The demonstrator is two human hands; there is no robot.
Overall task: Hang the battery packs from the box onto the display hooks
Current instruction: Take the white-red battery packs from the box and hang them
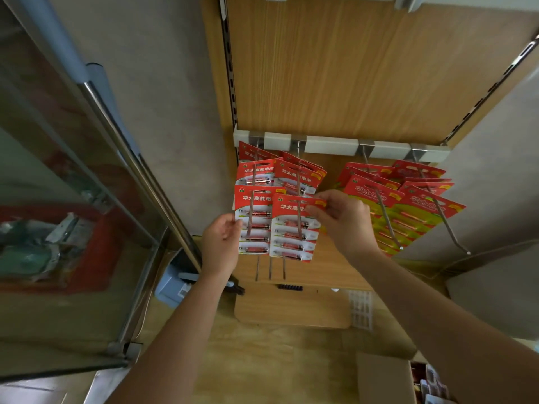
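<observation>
Two hands up, head view | right hand (pixel 341 220) pinches top of battery pack (pixel 291 243) on hook (pixel 299 225) | left hand (pixel 221 243) rests loose fingers on neighbour pack (pixel 256 205) | tip: push straight back, keep it flat | box (pixel 385 380) low right
</observation>
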